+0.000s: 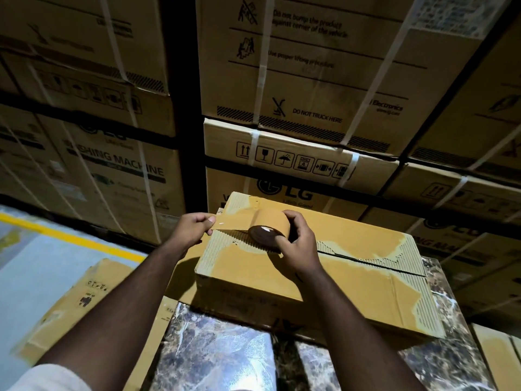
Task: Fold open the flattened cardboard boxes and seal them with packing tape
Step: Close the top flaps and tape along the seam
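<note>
While left fingers (207, 221) pinch the tape end (225, 225), right fingers (293, 224) grip the roll (267, 225).

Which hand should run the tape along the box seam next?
Right hand: it grips the roll over the seam. The left hand pinches the tape end at the box edge.

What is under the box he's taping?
The cardboard box lies on flattened cardboard, which rests on a marbled surface. What is beneath its middle is hidden. Its inside is closed off.
</note>
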Motion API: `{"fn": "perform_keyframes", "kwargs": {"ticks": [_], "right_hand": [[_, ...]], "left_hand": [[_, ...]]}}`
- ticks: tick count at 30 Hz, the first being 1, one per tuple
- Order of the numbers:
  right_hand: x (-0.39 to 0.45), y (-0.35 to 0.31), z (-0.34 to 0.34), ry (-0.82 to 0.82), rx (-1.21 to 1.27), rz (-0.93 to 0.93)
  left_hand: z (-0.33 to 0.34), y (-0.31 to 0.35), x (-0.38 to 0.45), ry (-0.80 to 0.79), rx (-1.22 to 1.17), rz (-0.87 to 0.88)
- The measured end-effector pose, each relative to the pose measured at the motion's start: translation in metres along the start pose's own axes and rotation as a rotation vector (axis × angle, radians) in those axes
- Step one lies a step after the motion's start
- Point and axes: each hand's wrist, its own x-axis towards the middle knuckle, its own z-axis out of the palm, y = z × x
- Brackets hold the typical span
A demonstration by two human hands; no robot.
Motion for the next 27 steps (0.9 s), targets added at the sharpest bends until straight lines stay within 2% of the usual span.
{"fn": "perform_keyframes", "kwargs": {"ticks": [11,14,19,21,24,26,27], "right_hand": [[0.004,0.005,0.002,0.015,-0.087,-0.083],[0.003,0.006,0.002,0.021,-0.081,-0.086],[0.005,0.008,0.002,0.016,-0.067,-0.086],[0.004,0.006,0.001,0.008,-0.062,-0.095],[0.003,0.005,0.000,0.005,-0.023,-0.032],[0.002,0.005,0.001,0.020,-0.015,0.004],[0.001,0.005,0.001,0.025,-0.036,-0.001]], "left_hand": [[0.010,-0.002,-0.002,0.032,-0.011,-0.040],[0.011,-0.005,-0.006,-0.002,-0.078,-0.118],[0.012,-0.020,-0.001,-0.098,-0.096,-0.346],[0.017,-0.017,0.001,-0.058,-0.086,-0.269],[0.024,-0.007,-0.004,0.114,-0.103,0.042],[0.026,-0.004,-0.014,0.055,0.063,0.343],[0.027,-0.005,-0.019,-0.039,0.278,0.461]]}}
